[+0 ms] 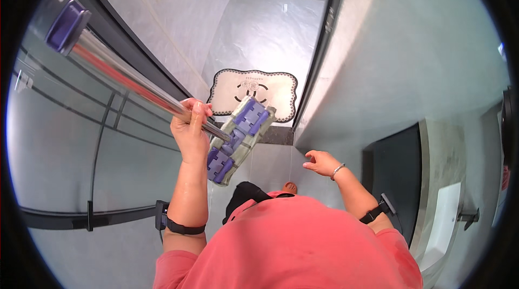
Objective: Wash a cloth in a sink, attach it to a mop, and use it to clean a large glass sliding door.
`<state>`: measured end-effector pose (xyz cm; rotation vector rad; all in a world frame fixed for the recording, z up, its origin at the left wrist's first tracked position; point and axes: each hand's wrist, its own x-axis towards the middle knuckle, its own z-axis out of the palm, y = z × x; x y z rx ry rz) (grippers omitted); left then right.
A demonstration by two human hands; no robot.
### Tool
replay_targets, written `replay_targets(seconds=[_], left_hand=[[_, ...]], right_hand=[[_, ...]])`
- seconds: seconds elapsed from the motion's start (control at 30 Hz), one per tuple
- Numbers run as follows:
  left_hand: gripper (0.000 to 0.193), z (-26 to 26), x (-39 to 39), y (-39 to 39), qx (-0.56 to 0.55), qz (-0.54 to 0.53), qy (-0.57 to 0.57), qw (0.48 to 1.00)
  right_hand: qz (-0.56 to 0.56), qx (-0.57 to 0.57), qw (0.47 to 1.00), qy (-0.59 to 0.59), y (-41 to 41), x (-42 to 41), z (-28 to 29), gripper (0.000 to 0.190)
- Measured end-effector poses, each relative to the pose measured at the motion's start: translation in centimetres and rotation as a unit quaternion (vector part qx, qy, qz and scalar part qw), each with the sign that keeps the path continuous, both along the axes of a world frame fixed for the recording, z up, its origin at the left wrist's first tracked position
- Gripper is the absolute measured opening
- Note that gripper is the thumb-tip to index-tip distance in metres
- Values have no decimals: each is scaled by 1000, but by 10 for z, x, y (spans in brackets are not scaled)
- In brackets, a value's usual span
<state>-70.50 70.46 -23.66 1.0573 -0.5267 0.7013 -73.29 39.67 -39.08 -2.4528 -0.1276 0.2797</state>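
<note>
My left hand point(191, 127) is closed around the metal pole of a flat mop point(238, 137). The pole slants from the upper left, where it has a purple plastic fitting point(68, 25), down to the mop head. That head has purple hinged plates with a grey-green fabric pad around them, and it is held tilted in front of me. Beyond it, a cream mat with a dark wavy border point(275, 94) lies on the floor at a doorway. My right hand point(324, 163) is held out at the right with its fingers loosely curled and apart, touching nothing.
A dark stone threshold point(277, 136) crosses the doorway between dark frames. Glass panels with dark bars point(138, 159) stand at the left. At the right are a grey wall point(389, 54), a dark cabinet point(395, 175) and a white basin point(444, 220). One sandalled foot point(290, 187) shows below me.
</note>
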Motion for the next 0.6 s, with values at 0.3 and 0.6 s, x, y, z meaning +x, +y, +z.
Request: replay_targets(seconds=[0.3,0.6], left_hand=[[16,26,-103,-9,32,23,-23,999],[11,67,-113,5,15,-54,-27,998]], right_hand=[[-93,-119,988,-45,-87,-91,-135,49],[-101,-164,962,194,-93,-190,-239,45]])
